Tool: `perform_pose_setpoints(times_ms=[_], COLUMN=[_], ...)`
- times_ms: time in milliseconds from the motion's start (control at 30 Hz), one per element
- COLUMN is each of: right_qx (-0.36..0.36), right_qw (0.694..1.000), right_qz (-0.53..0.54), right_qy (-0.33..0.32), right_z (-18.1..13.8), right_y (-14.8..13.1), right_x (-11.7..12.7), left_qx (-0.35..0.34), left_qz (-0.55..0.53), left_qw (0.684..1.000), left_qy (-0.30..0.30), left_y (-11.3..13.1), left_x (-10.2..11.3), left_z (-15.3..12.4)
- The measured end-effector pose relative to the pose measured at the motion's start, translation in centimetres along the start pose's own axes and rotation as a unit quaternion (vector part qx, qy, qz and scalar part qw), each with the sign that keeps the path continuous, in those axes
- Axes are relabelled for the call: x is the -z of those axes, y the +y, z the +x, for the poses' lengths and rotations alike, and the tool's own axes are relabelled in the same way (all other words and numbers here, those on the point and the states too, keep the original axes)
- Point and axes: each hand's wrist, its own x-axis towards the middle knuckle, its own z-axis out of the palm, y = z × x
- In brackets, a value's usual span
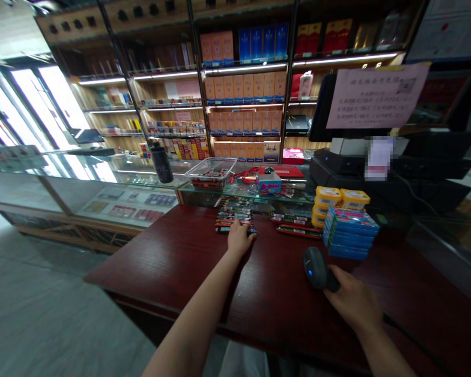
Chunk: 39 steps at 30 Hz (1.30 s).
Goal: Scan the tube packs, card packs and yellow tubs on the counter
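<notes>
My left hand reaches forward over the dark red counter and rests, fingers curled, on a row of small flat packs near the counter's far edge. My right hand is wrapped round the handle of a black barcode scanner with a blue light, held just above the counter. A stack of blue boxes sits just beyond the scanner, with yellow-lidded tubs behind it. More flat packs lie to the right of my left hand.
A glass display case runs along the back with a clear plastic tray, a black cylinder and a small pink-and-blue box on it. A till with a paper notice stands right. Lit shelves of cartons fill the wall.
</notes>
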Motion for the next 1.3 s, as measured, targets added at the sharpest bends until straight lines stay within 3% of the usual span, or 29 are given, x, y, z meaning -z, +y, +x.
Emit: perform_pose_setpoints(times_ms=[267,567,733,933,1100,1300], right_qx=[0.002,0.013,0.021,0.019,0.018,0.011], right_qw=[1.0,1.0,0.999,0.999,0.999,0.999], right_qz=[0.0,0.006,0.01,0.014,0.024,0.03], right_qy=[0.007,0.015,0.043,0.042,0.035,0.025], right_z=[0.1,0.2,0.2,0.4,0.6,0.7], right_y=[0.2,0.5,0.4,0.3,0.2,0.2], right_x=[-0.3,-0.4,-0.2,0.1,0.3,0.4], left_qx=[0.099,0.101,0.011,-0.134,-0.135,-0.154], left_qz=[0.096,0.091,0.032,-0.078,-0.092,-0.029], left_qw=[0.99,0.99,0.999,0.986,0.982,0.979], left_qy=[0.019,0.038,0.029,-0.06,-0.091,-0.129], left_y=[0.6,0.4,2.9,7.3,9.6,10.2], left_x=[0.4,0.8,-0.1,-3.0,-4.4,-4.3], left_z=[0.4,-0.5,-0.2,1.4,2.5,2.0])
